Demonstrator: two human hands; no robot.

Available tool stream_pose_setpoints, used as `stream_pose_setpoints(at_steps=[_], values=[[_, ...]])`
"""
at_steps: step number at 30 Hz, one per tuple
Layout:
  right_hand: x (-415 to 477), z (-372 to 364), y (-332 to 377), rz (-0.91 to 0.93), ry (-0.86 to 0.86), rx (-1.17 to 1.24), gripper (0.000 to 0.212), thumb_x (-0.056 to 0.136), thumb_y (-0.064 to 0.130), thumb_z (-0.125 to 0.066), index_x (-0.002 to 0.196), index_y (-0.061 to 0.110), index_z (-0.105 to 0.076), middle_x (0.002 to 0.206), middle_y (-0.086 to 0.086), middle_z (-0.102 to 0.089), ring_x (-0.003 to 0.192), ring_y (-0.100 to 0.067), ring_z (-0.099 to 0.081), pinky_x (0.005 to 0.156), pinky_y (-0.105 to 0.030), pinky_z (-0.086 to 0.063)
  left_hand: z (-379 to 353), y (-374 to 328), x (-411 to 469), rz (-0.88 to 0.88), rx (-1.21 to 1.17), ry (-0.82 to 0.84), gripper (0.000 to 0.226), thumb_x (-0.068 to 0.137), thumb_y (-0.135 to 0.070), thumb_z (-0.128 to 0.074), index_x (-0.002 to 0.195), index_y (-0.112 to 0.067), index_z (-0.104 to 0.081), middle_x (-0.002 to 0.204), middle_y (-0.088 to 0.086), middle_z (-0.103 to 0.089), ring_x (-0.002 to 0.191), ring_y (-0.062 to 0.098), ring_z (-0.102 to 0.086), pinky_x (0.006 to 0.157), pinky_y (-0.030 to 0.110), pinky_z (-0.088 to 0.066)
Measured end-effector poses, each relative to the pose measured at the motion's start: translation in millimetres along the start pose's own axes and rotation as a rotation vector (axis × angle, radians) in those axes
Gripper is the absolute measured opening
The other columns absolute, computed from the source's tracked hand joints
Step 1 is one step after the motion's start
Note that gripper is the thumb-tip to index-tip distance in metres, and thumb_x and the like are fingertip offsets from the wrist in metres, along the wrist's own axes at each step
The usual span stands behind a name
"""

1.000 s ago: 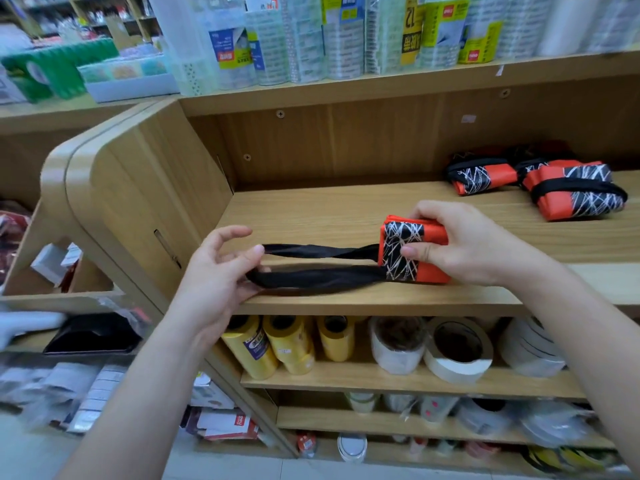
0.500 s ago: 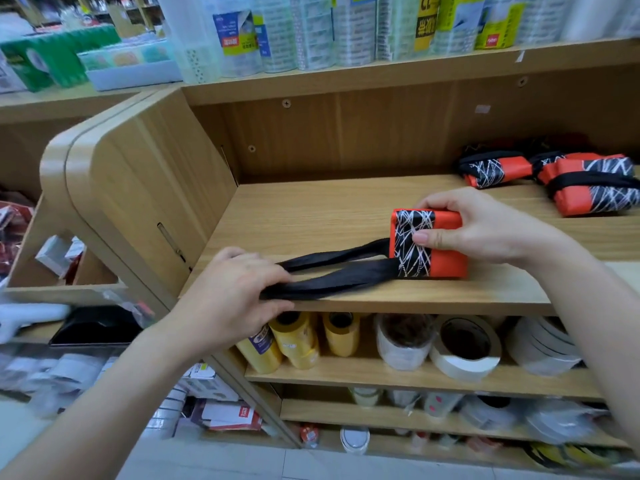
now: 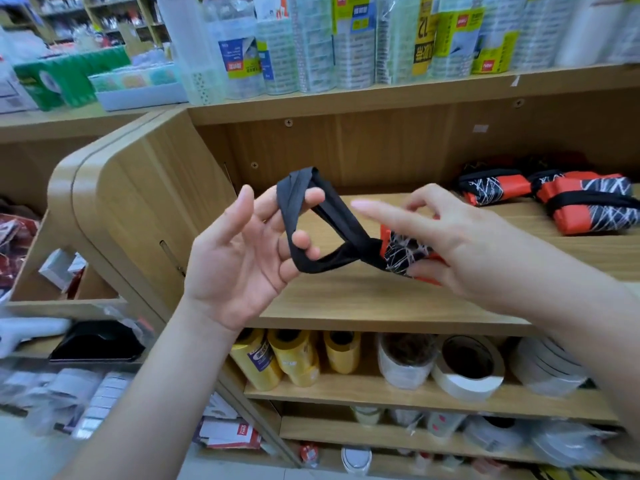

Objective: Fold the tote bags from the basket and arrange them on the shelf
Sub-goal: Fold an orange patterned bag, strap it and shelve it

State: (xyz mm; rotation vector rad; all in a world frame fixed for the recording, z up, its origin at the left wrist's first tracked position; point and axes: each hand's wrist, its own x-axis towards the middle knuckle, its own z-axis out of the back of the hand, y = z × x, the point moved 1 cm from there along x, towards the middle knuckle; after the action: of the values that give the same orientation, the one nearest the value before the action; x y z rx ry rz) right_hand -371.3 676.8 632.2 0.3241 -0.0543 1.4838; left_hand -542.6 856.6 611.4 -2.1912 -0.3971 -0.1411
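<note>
A folded orange tote bag (image 3: 403, 252) with a black-and-white line pattern hangs just above the wooden shelf (image 3: 346, 296). My right hand (image 3: 467, 244) holds it, thumb underneath and index finger stretched out to the left. Its black strap (image 3: 313, 220) forms a loop that runs up and left. My left hand (image 3: 246, 254) is palm up, two fingers hooked through that loop. Two more folded tote bags lie at the back right of the shelf, a smaller bag (image 3: 491, 188) and a larger bag (image 3: 588, 209), each wrapped by its strap. No basket is in view.
The shelf's rounded wooden side panel (image 3: 138, 209) stands left of my hands. Wrapped packages (image 3: 346, 43) line the board above. Yellow rolls (image 3: 287, 358) and tape rolls (image 3: 467, 368) fill the shelf below. A side unit at the left holds small goods.
The bag has risen off the shelf board. My left hand turned palm up and slid its fingers into the strap, lifting it into a raised loop. My right hand's index finger straightened.
</note>
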Motion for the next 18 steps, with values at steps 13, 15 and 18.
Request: stream_pose_setpoints(at_steps=[13,15,18], values=[[13,1,-24,-0.125,0.227,0.215,0.039,0.09,0.029,-0.068,0.128,0.037,-0.061,0.125,0.022,-0.06,0.119,-0.001,-0.052,0.101,-0.021,-0.038,-7,6,9,0.049,0.224,-0.238,0.068,0.059,-0.009,-0.081,0.124,-0.002,-0.062,0.089,0.007,-0.064,0.082,0.02,-0.065,0.081,0.034,-0.056],[13,0,-28,-0.113,0.298,0.303,0.035,0.089,0.026,-0.07,0.121,0.038,-0.065,0.123,0.026,-0.061,0.111,0.008,-0.054,0.098,-0.018,-0.039,4,2,3,0.162,0.429,-0.327,0.082,0.045,-0.011,-0.088,0.123,-0.007,-0.063,0.1,0.01,-0.069,0.098,0.026,-0.067,0.085,0.038,-0.057],[13,4,-29,-0.07,0.397,0.424,0.029,0.089,0.018,-0.07,0.112,0.035,-0.07,0.108,0.024,-0.069,0.099,0.003,-0.063,0.09,-0.024,-0.048,1,-12,-4,0.181,0.973,-0.308,0.107,0.053,-0.006,-0.086,0.145,-0.031,-0.039,0.14,-0.005,-0.053,0.131,0.013,-0.049,0.103,0.037,-0.048]])
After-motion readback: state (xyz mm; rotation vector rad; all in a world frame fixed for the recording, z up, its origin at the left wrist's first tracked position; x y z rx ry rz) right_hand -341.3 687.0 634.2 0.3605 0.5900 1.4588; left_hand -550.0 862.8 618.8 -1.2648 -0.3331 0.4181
